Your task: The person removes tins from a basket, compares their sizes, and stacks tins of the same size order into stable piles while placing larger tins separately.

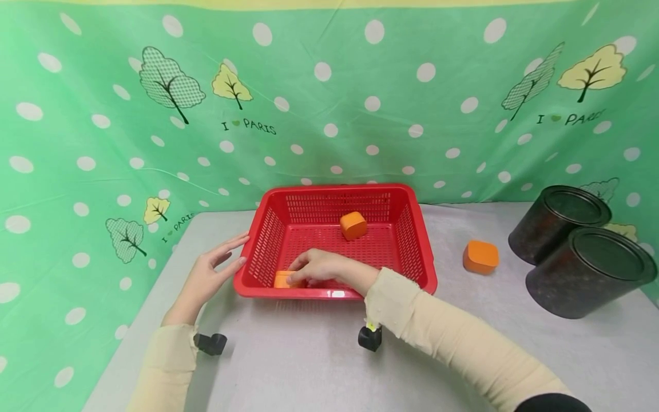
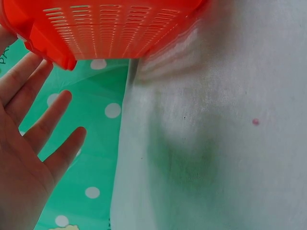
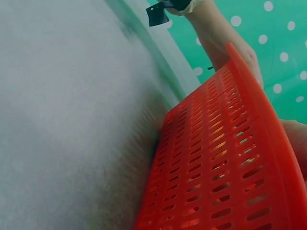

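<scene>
A red plastic basket [image 1: 337, 293] with slotted walls stands on the grey table. My right hand [image 1: 321, 266] reaches over its front rim and grips an orange rounded block [image 1: 281, 279] in the front left corner, fingers over the block's right side. Another orange rounded block [image 1: 353, 225] lies farther back in the basket. At the left rim is my left hand [image 1: 210, 274], its fingers extended and fingertips right at the basket's edge. The left wrist view shows those fingers [image 2: 53, 117] spread beside the basket [image 2: 110, 38]. From the right wrist, the slotted wall [image 3: 206, 158] hides most of the right hand.
A third orange rounded block [image 1: 481, 257] sits on the table right of the basket. Beyond it stand two dark lidded cans [image 1: 558, 220], one nearer than the other. A green dotted curtain [image 1: 329, 103] hangs behind the table [image 1: 288, 360] and along its left side.
</scene>
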`<move>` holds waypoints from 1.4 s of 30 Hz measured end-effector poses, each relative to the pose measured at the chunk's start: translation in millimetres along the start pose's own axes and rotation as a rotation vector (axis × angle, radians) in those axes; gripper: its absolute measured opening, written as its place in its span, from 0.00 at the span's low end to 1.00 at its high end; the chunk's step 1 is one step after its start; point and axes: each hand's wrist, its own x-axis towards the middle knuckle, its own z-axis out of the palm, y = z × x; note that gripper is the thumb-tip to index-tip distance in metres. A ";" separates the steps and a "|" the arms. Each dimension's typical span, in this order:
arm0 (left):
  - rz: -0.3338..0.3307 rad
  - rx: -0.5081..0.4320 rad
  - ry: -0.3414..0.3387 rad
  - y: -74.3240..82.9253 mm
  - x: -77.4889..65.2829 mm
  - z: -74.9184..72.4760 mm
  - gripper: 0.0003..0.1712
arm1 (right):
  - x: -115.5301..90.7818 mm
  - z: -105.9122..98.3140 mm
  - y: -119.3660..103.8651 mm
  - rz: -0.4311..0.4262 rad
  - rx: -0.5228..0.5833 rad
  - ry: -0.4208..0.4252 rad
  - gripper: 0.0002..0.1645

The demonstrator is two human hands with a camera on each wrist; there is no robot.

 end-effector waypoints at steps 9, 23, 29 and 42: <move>-0.001 0.010 0.006 -0.5 -0.2 0.3 0.28 | -1.1 0.9 -0.4 -0.022 -0.015 -0.015 0.21; 0.003 0.036 0.007 0.3 -0.9 0.6 0.27 | 0.1 2.5 1.7 -0.024 -0.065 0.004 0.17; 0.005 0.037 0.009 -0.3 -1.1 1.1 0.27 | -0.7 3.0 1.6 -0.020 -0.045 0.018 0.17; 0.024 0.027 0.018 -1.9 -2.9 1.4 0.27 | -4.7 3.8 2.0 -0.044 0.068 0.068 0.21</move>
